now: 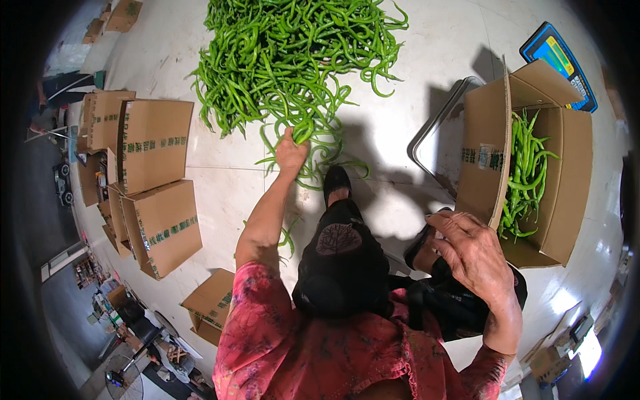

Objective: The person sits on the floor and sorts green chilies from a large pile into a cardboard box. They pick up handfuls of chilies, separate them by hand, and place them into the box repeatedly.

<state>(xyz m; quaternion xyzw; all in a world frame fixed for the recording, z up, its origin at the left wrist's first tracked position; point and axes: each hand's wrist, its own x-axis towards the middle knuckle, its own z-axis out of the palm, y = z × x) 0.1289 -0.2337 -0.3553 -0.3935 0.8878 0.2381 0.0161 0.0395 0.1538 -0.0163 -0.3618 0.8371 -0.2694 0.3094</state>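
Note:
A large heap of long green chili peppers (280,60) lies on the pale tiled floor in front of me. My left hand (291,152) is at the near edge of the heap, its fingers closed on a few green chili peppers (303,134). Near the left side of an open cardboard box (575,185), my right hand (467,250) is raised above my leg with bent fingers; I see nothing in it, though its palm side is partly hidden. Inside that box more green chili peppers (525,180) are piled.
The box stands on a metal platform (435,135), with a blue scale display (560,65) behind it. Several cardboard boxes (155,145) stand at left. Another box (210,300) is beside my left arm. Loose peppers lie near my shoe (337,182). Another person is partly visible far left.

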